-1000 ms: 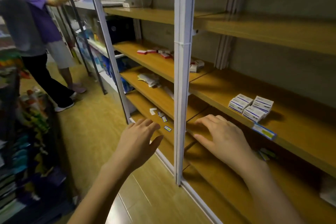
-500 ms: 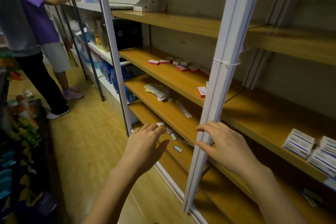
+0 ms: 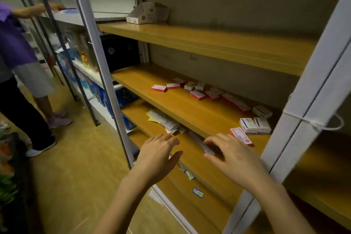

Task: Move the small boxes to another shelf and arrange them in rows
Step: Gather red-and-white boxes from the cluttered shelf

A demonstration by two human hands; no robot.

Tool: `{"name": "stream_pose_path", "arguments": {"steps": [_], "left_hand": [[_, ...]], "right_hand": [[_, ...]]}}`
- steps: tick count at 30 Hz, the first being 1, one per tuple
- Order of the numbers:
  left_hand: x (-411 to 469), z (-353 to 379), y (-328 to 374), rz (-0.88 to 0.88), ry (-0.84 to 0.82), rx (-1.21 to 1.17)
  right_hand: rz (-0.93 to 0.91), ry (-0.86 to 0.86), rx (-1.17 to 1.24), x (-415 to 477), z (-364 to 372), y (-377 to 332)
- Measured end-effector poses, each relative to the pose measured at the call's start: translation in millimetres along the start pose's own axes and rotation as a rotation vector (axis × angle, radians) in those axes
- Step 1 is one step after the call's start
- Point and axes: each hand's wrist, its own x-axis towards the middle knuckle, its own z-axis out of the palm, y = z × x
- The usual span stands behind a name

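Note:
Several small red and white boxes (image 3: pixel 197 94) lie scattered along the back of a wooden shelf (image 3: pixel 180 108). Two white boxes with blue print (image 3: pixel 254 125) stand near its right end, and a flat red-edged box (image 3: pixel 240 136) lies at the front edge. My left hand (image 3: pixel 157 155) hovers open in front of the shelf below, fingers spread. My right hand (image 3: pixel 233 155) is also open, just below and left of the red-edged box, holding nothing.
A white upright post (image 3: pixel 296 135) with a cord tied round it stands at the right. Paper packets (image 3: pixel 163 121) lie on the lower shelf. A cardboard display box (image 3: pixel 147 13) sits on the top shelf. Two people (image 3: pixel 20 74) stand at the left in the aisle.
The view has swung left, so the red boxes' shelf section now fills the middle and the post is at the right. Both hands have risen toward that shelf, still holding nothing.

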Motion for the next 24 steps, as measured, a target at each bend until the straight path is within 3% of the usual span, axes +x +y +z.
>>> {"name": "stream_pose_path", "arguments": {"steps": [8, 24], "left_hand": [[86, 29, -61, 0.137, -0.05, -0.083], [286, 86, -149, 0.468, -0.171, -0.19]], "right_hand": [[0.176, -0.003, -0.036, 66, 6, 17], [0.624, 0.211, -0.073, 197, 43, 30]]}}
